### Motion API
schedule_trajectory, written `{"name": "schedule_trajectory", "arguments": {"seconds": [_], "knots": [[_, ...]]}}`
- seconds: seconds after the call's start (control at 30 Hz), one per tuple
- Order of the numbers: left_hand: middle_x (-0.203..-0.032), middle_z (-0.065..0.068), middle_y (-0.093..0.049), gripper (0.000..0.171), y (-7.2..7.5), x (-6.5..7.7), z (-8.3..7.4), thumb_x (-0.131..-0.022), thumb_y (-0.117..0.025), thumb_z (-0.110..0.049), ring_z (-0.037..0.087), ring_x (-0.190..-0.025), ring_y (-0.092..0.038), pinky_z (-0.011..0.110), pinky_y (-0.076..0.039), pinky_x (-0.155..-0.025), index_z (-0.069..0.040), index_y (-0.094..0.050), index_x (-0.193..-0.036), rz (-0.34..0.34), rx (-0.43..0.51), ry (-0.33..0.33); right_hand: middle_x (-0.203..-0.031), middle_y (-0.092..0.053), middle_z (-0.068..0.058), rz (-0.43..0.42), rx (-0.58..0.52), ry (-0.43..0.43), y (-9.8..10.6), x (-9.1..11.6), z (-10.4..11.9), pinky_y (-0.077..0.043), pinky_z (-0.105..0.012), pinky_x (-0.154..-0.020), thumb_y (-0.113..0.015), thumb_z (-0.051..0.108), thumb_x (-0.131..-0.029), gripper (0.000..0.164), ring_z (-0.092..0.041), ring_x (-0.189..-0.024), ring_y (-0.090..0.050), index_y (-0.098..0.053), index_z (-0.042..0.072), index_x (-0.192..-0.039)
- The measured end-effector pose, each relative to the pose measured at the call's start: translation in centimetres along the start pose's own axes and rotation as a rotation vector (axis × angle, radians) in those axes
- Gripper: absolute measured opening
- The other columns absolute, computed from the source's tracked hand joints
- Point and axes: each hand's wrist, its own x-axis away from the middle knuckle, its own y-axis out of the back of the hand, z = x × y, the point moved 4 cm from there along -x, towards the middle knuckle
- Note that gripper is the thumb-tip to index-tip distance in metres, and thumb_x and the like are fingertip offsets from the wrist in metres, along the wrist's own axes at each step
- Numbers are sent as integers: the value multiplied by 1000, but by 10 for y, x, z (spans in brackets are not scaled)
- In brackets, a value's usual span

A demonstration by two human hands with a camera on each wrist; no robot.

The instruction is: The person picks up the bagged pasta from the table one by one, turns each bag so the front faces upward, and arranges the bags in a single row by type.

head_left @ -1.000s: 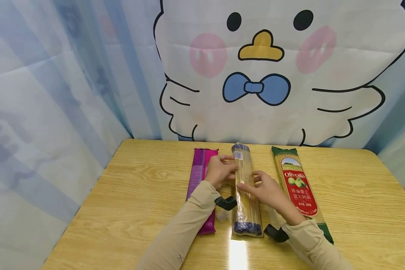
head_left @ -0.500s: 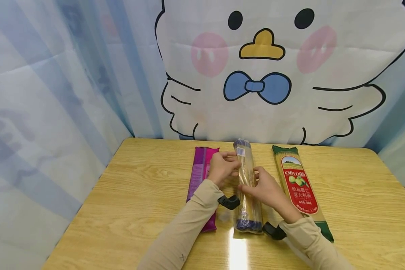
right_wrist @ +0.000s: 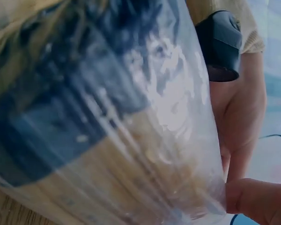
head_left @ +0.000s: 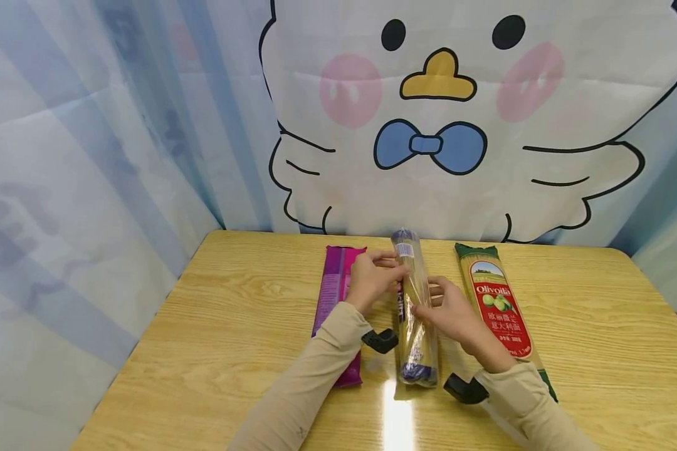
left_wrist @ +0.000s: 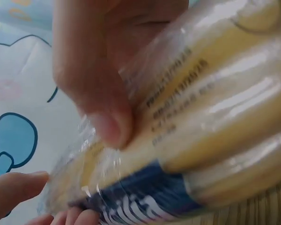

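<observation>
My left hand (head_left: 375, 279) has the clear-wrapped pack (head_left: 416, 341) by its left edge, above the middle, thumb pressed on the film and fingers bent toward the side; my right hand (head_left: 451, 313) holds the opposite edge lower down, thumb on the front, some fingers hidden behind. Each is parted only as wide as its hold on the pack needs. The film is shiny and loosely wrinkled, so with this light fingertip hold I think the pack could twist or slide through. Its dark blue lower end lies beyond both hands, toward me; I can't tell whether it touches the desk (head_left: 231, 326), but if it's raised, that weight could tip it down. Squeezing harder to stop a slip might snap the thin strands inside. Just left, the purple packet (head_left: 330, 297) lies partly beneath my left arm, where a dragging sleeve (head_left: 316, 369) or the black wrist camera (head_left: 380, 340) could nudge it askew. On the other side, my right forearm crosses in front of the Olivoilà pack (head_left: 499, 307), so swinging that elbow outward could knock its green lower end round.
</observation>
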Motion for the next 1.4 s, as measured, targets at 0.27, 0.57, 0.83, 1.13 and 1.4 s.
{"name": "schedule_trajectory", "arguments": {"seconds": [0.27, 0.57, 0.83, 1.13, 1.4], "knots": [[-103, 18, -70, 36, 16, -2, 0, -84, -79, -10, 32, -89, -73, 45, -63, -74, 4, -66, -116, 43, 53, -14, -140, -45, -32, 8, -88, 10, 6, -1, 3, -57, -39, -89, -67, 11, -92, 73, -42, -123, -53, -26, -7, -150], [-122, 25, -65, 48, 17, -4, 11, -90, -74, -12, 33, -102, -71, 44, -59, -91, 3, -57, -133, 219, 105, 54, -143, -46, -30, 22, -94, 48, 11, 0, 6, -56, -35, -90, -67, 14, -93, 72, -40, -126, -53, -28, -4, -151], [-114, 25, -69, 44, 15, -8, 18, -91, -72, -13, 33, -99, -72, 49, -60, -88, 4, -60, -130, 225, 160, 114, -142, -47, -30, 30, -98, 65, 12, -2, 4, -57, -35, -88, -68, 15, -93, 71, -39, -124, -55, -30, -4, -150], [-102, 21, -74, 36, 14, -2, 13, -84, -76, -6, 29, -89, -74, 38, -64, -70, -1, -69, -119, 76, 211, 148, -140, -47, -30, 43, -80, 62, 8, -4, 0, -56, -37, -92, -69, 26, -94, 78, -39, -123, -55, -25, -2, -152], [-99, 19, -75, 33, 10, 4, 3, -82, -73, 0, 23, -80, -75, 33, -63, -61, 1, -70, -115, 24, 259, 104, -145, -43, -27, -50, 115, 70, 9, 0, 9, -56, -51, -94, -71, 47, -90, 93, -43, -125, -52, -21, 2, -155]]}}
